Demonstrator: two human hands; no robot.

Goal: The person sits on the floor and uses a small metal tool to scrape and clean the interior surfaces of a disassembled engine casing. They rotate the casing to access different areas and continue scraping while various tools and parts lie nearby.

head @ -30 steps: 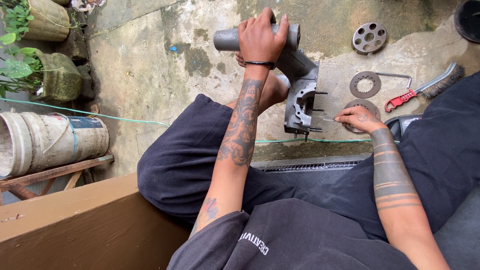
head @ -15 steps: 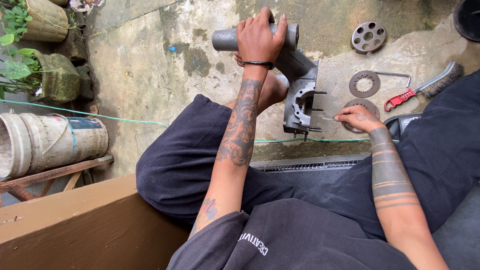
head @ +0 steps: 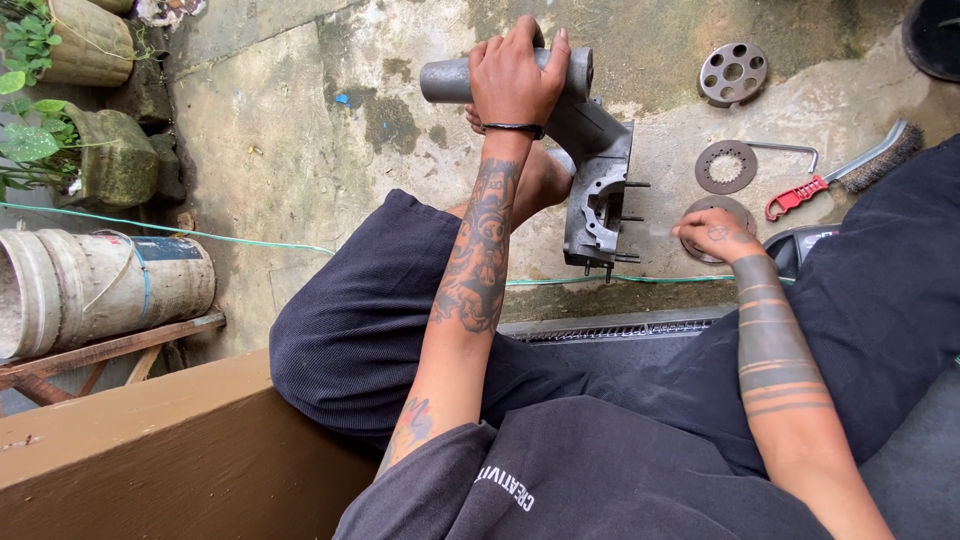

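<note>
A grey metal housing (head: 598, 190) with a tube-shaped top stands upright on the concrete floor (head: 300, 150) by the person's bare foot, and the left hand (head: 515, 80) is wrapped closed around that tube. The right hand (head: 712, 232) rests with fingers bent on a flat toothed ring (head: 716, 212) just beside the housing, near a second ring (head: 726, 166), a holed disc (head: 733, 73) and a red-handled wire brush (head: 845, 180). Well to the left, a dirty bucket (head: 100, 290) lies on its side on a wooden bench (head: 110, 350), its inside hidden, beside mossy pots (head: 115, 160) holding green plants (head: 30, 145).

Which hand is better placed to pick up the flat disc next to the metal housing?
The right hand, probably: it already rests on the flat disc on the concrete. The left hand is busy gripping the tube of the metal housing.
</note>
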